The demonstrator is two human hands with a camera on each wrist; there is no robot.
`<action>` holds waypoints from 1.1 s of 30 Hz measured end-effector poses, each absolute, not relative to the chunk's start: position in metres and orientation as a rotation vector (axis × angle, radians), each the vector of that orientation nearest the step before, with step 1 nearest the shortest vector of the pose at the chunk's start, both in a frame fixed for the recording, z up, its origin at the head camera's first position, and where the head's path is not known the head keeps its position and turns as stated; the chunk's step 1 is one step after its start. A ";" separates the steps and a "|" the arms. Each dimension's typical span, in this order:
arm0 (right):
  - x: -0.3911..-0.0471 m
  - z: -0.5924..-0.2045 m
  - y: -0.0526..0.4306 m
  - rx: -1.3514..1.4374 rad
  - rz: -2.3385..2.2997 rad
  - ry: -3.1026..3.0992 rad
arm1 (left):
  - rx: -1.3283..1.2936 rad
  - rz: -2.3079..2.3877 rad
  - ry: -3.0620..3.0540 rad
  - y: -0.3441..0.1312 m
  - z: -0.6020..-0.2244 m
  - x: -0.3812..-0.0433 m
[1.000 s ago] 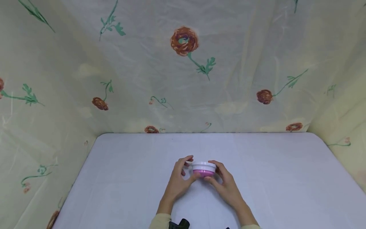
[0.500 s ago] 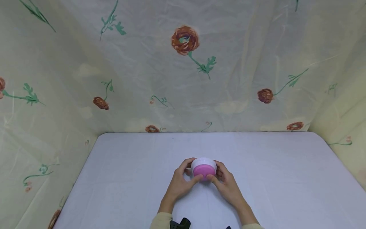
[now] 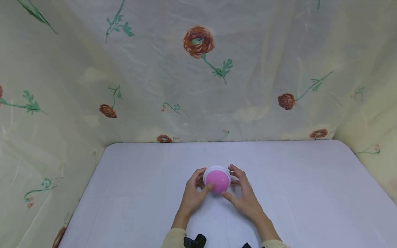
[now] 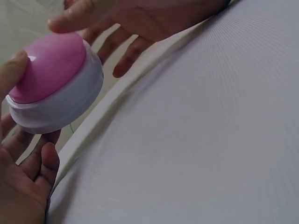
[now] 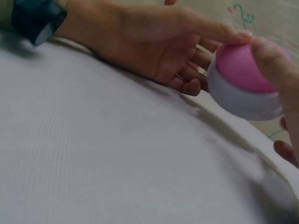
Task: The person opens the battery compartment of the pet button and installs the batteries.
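Observation:
A round white push button with a pink domed top (image 3: 217, 181) is held above the table, its pink face tilted toward me. My left hand (image 3: 193, 196) grips it, thumb on the pink dome (image 4: 53, 65) and fingers behind the white base (image 4: 65, 105). At the other side is my right hand (image 3: 246, 201). Its thumb lies near the lower rim, and its fingers are spread apart from the base in the left wrist view. Whether the right thumb touches the dome, I cannot tell.
A white-covered table (image 3: 139, 186) spreads beneath both hands. Flower-patterned cloth (image 3: 149, 69) hangs at the back and on both sides. A dark device (image 3: 195, 241) is strapped at the left wrist, by a pale sleeve (image 3: 174, 238).
The push button has turned from edge-on to showing its pink dome, and shifted slightly left and up. The right fingers have come away from its side, while the left hand keeps hold.

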State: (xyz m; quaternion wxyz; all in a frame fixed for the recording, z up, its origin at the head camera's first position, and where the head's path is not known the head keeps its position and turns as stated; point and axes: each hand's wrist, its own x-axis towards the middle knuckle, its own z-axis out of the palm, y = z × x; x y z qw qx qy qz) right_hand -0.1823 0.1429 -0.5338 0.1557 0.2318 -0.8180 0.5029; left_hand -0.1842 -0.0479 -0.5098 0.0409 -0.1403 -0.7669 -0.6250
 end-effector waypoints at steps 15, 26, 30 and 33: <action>-0.184 -0.539 0.141 0.736 1.151 -2.366 | -0.468 -1.997 -2.415 -0.052 -0.509 -0.186; -0.182 -0.539 0.148 0.558 1.173 -2.516 | -0.612 -1.667 -2.511 -0.056 -0.540 -0.195; -0.180 -0.539 0.150 0.490 1.195 -2.584 | -0.584 -1.455 -2.510 -0.055 -0.544 -0.196; -0.179 -0.540 0.150 0.440 1.189 -2.631 | -0.567 -1.371 -2.522 -0.054 -0.545 -0.197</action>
